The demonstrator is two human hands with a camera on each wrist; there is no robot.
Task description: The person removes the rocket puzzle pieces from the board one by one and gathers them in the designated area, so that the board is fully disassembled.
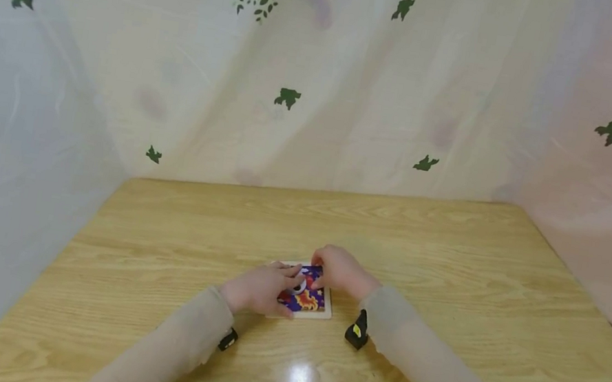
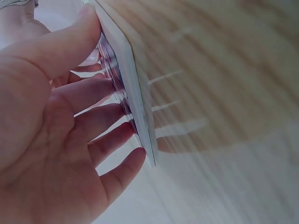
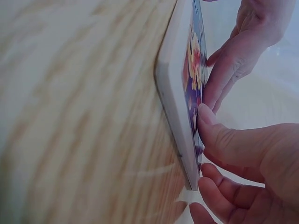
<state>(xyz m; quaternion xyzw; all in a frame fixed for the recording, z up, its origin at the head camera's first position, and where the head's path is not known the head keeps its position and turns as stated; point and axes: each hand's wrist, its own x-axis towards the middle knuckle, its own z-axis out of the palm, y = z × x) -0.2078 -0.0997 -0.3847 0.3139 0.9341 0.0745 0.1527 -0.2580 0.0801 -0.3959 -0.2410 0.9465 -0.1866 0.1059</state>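
Observation:
A flat square board (image 1: 327,316) with a white rim lies on the table, bearing a purple picture (image 1: 309,300) with orange flame-like shapes; it looks like a tray puzzle. My left hand (image 1: 263,288) spans its left part. The left thumb (image 2: 84,32) touches the near edge, while the extended, spread fingers reach over the picture. On the right part, my right hand (image 1: 343,270) touches the picture with its thumb (image 3: 208,116), its bent fingers near the far edge. Whether it pinches a piece is hidden. The two hands cover much of the picture.
The wooden table (image 1: 476,274) extends around the board on all sides. Behind and beside it hangs a pale curtain (image 1: 357,81) with green leaf shapes. Black wrist devices are seen below the left sleeve (image 1: 167,341) and the right sleeve (image 1: 423,358).

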